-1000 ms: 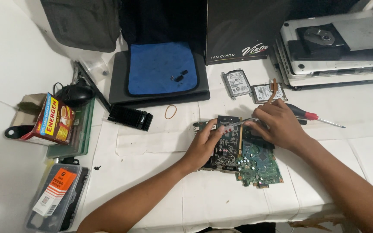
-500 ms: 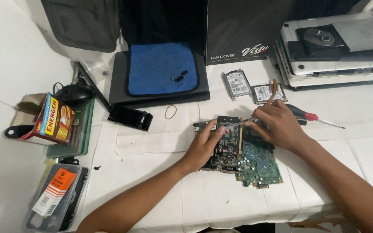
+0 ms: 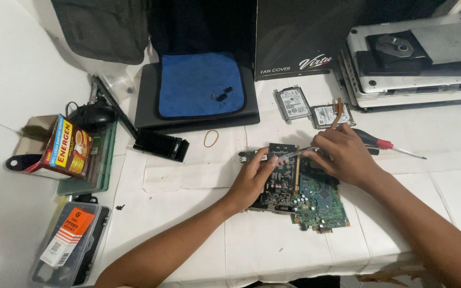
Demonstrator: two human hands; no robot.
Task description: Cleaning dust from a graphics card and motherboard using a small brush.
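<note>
A green circuit board (image 3: 316, 205) with a black module on its left part lies on the white table near the front edge. My left hand (image 3: 252, 178) rests on the board's left side, fingers pinching one end of a thin silvery strip (image 3: 294, 154). My right hand (image 3: 342, 152) grips the strip's other end just above the board. Both hands cover the board's upper part, so what the strip attaches to is hidden.
Two bare hard drives (image 3: 293, 102) and a red-handled screwdriver (image 3: 385, 145) lie behind the board. A blue cloth on a closed black laptop (image 3: 198, 85), a black heatsink (image 3: 161, 145), a rubber band (image 3: 211, 138), a small carton (image 3: 65, 146), a plastic parts case (image 3: 70, 242) and stacked laptops (image 3: 417, 53) surround it.
</note>
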